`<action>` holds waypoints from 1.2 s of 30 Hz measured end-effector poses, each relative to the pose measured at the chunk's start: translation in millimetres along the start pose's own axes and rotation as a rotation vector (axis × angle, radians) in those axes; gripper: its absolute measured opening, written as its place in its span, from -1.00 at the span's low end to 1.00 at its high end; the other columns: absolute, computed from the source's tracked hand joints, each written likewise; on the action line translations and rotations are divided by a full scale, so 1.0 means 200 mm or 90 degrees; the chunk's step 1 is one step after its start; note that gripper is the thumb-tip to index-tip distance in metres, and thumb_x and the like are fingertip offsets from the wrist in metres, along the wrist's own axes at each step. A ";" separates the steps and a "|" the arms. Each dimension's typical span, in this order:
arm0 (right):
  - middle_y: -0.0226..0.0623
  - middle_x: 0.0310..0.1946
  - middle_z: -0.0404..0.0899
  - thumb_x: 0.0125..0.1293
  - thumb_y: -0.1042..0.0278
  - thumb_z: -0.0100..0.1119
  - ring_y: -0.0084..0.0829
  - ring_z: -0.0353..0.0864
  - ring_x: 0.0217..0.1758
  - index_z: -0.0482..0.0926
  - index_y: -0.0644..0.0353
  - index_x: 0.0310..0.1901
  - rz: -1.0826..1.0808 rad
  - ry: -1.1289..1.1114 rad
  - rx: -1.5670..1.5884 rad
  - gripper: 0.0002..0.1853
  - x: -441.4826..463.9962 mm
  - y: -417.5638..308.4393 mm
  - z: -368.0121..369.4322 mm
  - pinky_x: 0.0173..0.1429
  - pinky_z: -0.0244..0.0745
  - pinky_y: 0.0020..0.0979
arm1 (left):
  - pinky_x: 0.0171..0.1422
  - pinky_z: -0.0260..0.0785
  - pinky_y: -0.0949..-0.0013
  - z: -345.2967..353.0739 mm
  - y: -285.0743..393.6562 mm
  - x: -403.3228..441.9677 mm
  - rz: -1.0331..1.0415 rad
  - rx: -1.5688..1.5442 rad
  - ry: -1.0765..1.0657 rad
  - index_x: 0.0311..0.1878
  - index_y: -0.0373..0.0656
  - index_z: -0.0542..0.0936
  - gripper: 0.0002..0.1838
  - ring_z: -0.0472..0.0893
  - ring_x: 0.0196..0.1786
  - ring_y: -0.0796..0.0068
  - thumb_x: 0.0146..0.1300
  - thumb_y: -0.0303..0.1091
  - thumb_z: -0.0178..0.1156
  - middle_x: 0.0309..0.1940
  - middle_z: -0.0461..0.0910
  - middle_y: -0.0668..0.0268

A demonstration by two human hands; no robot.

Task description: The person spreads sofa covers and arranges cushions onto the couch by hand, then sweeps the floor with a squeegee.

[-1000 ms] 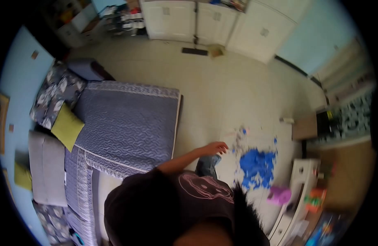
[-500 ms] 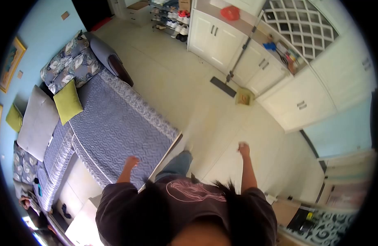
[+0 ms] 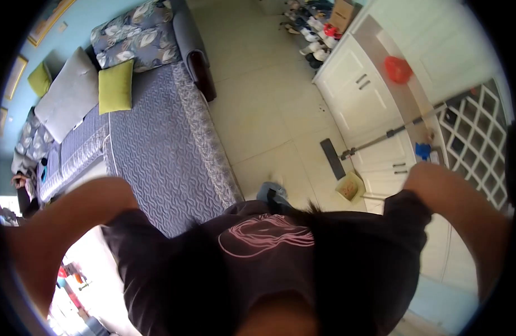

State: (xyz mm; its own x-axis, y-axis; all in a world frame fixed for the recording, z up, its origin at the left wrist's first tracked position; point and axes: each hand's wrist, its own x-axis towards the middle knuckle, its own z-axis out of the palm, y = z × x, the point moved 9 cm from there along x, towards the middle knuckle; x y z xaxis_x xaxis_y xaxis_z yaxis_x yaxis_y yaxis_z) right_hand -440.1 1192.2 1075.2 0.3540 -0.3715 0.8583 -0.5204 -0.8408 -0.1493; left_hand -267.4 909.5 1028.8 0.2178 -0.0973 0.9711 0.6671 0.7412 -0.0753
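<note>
Both my hands are out of view. My bent left arm point(image 3: 73, 215) is raised, its forearm running off the left edge. My right arm point(image 3: 459, 207) is bent the same way, and its forearm leaves the picture at the right. What either hand holds or touches is hidden. Below my left arm lies the sofa's grey-blue quilted cover point(image 3: 157, 151). Past my right arm, a flat mop point(image 3: 333, 159) leans with its handle against the white cabinet point(image 3: 358, 106). One jeans-clad leg point(image 3: 269, 193) shows beneath my dark T-shirt point(image 3: 263, 235).
A small yellowish bin point(image 3: 349, 187) stands by the cabinet. Green cushions point(image 3: 115, 87) and a grey cushion point(image 3: 70, 95) rest on the sofa. Shoes point(image 3: 314, 39) fill a rack at the back. A red bag point(image 3: 398, 69) sits on the cabinet shelf. Someone seems to be at the far left point(image 3: 24, 187).
Both my arms have risen from hanging low at my sides to bent with elbows out, taking my hands out of view. The view has turned, and the cabinet and mop appear further right.
</note>
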 end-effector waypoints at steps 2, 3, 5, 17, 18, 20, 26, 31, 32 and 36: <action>-0.36 -0.36 0.35 0.11 0.21 -0.24 -0.36 0.33 -0.27 0.34 0.12 -0.23 -0.068 -0.051 -0.036 -0.74 0.04 0.14 0.01 -0.13 0.25 -0.38 | -0.34 0.16 0.56 0.18 0.08 0.10 0.142 -0.086 -0.070 -0.42 -0.18 0.42 -0.90 0.33 -0.46 0.60 0.03 -0.37 -0.01 -0.52 0.37 0.39; -0.36 -0.35 0.35 0.11 0.21 -0.24 -0.37 0.33 -0.27 0.34 0.12 -0.23 -0.088 -0.064 -0.035 -0.75 0.03 0.24 -0.02 -0.13 0.25 -0.38 | -0.33 0.15 0.55 0.28 0.07 0.10 0.174 -0.124 -0.107 -0.42 -0.17 0.42 -0.90 0.32 -0.45 0.60 0.03 -0.36 -0.01 -0.51 0.37 0.39; -0.36 -0.34 0.35 0.11 0.21 -0.23 -0.38 0.32 -0.26 0.34 0.11 -0.23 -0.114 -0.074 -0.013 -0.75 -0.03 0.46 -0.14 -0.12 0.24 -0.39 | -0.31 0.14 0.54 0.49 -0.07 0.06 0.180 -0.169 -0.172 -0.41 -0.17 0.42 -0.89 0.32 -0.43 0.59 0.03 -0.35 -0.01 -0.50 0.36 0.38; -0.36 -0.29 0.35 0.10 0.21 -0.19 -0.43 0.29 -0.19 0.35 0.07 -0.19 -0.199 -0.028 0.135 -0.74 -0.20 1.89 -0.90 -0.07 0.19 -0.42 | -0.21 0.08 0.45 1.10 -1.40 -0.10 0.100 -0.145 -0.278 -0.36 -0.14 0.42 -0.86 0.29 -0.32 0.52 0.03 -0.31 0.00 -0.41 0.36 0.35; -0.36 -0.28 0.34 0.10 0.21 -0.19 -0.43 0.28 -0.18 0.35 0.07 -0.19 -0.207 -0.026 0.147 -0.74 -0.20 2.01 -0.92 -0.07 0.19 -0.42 | -0.20 0.08 0.44 1.10 -1.49 -0.11 0.101 -0.136 -0.282 -0.36 -0.14 0.42 -0.85 0.29 -0.31 0.52 0.03 -0.30 0.00 -0.41 0.36 0.35; -0.36 -0.27 0.34 0.10 0.21 -0.18 -0.44 0.28 -0.17 0.35 0.06 -0.18 -0.213 -0.022 0.176 -0.74 -0.18 2.27 -0.95 -0.06 0.18 -0.43 | -0.19 0.07 0.43 1.08 -1.72 -0.14 0.095 -0.124 -0.283 -0.35 -0.13 0.43 -0.84 0.28 -0.30 0.51 0.03 -0.29 0.00 -0.39 0.35 0.34; -0.36 -0.24 0.34 0.10 0.21 -0.16 -0.46 0.26 -0.14 0.35 0.04 -0.17 -0.210 -0.004 0.202 -0.74 -0.12 2.95 -0.98 -0.03 0.15 -0.44 | -0.13 0.04 0.39 0.94 -2.40 -0.21 0.070 -0.149 -0.283 -0.33 -0.12 0.43 -0.82 0.27 -0.24 0.48 0.02 -0.27 0.00 -0.35 0.35 0.33; -0.36 -0.22 0.34 0.09 0.20 -0.15 -0.48 0.25 -0.11 0.35 0.02 -0.15 -0.222 -0.003 0.243 -0.73 -0.07 3.49 -1.05 -0.01 0.13 -0.46 | -0.09 0.02 0.35 0.88 -2.92 -0.24 0.065 -0.147 -0.283 -0.31 -0.11 0.43 -0.80 0.26 -0.20 0.45 0.02 -0.25 0.00 -0.31 0.35 0.32; -0.36 -0.21 0.34 0.09 0.20 -0.15 -0.49 0.25 -0.11 0.35 0.02 -0.15 -0.228 0.003 0.246 -0.73 -0.06 3.60 -1.08 -0.01 0.13 -0.46 | -0.08 0.01 0.34 0.88 -3.02 -0.24 0.065 -0.145 -0.290 -0.30 -0.11 0.43 -0.80 0.25 -0.19 0.45 0.02 -0.24 0.00 -0.31 0.34 0.31; -0.36 -0.19 0.33 0.09 0.20 -0.13 -0.50 0.23 -0.09 0.35 0.00 -0.14 -0.246 0.017 0.262 -0.72 -0.09 4.07 -1.17 0.01 0.11 -0.47 | -0.05 -0.01 0.32 0.90 -3.44 -0.30 0.072 -0.135 -0.302 -0.29 -0.10 0.43 -0.79 0.24 -0.16 0.43 0.02 -0.23 0.00 -0.28 0.34 0.30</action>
State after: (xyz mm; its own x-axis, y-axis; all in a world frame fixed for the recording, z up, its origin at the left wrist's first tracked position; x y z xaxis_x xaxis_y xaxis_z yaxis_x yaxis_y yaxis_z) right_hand -1051.8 607.3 1053.7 0.4356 -0.0001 0.9001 -0.0091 -0.9999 0.0043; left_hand -866.9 524.9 1063.5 -0.0170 0.3224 0.9464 0.7983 0.5743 -0.1813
